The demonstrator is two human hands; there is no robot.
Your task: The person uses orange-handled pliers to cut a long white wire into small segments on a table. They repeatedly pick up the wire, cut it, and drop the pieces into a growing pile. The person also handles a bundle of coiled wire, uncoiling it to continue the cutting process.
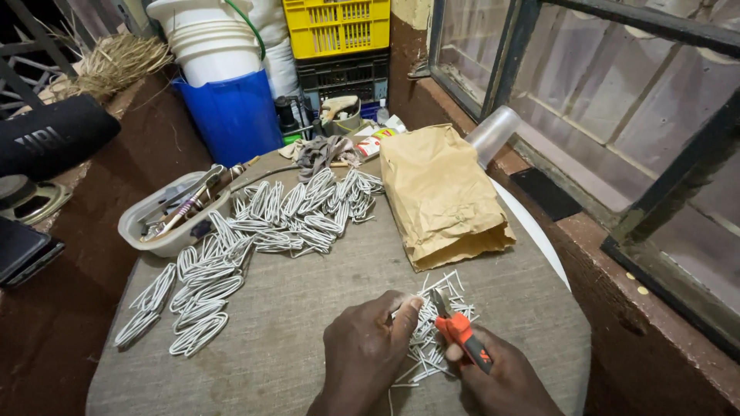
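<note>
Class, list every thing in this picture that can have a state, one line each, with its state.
Left hand: closed on short white wire pieces.
Right hand: gripping orange-handled pliers, nose at the wire pieces.
Brown paper bag: lying flat, crumpled, mouth folded.
Clear plastic tub: open, holding tools.
Folded white wire loops: spread in rows on grey cloth.
Clear plastic cup: tipped over.

A crumpled brown paper bag point(443, 196) lies on the table's right side, and behind it, at the far edge, sits a small red, white and green packet point(373, 143), partly hidden.
</note>
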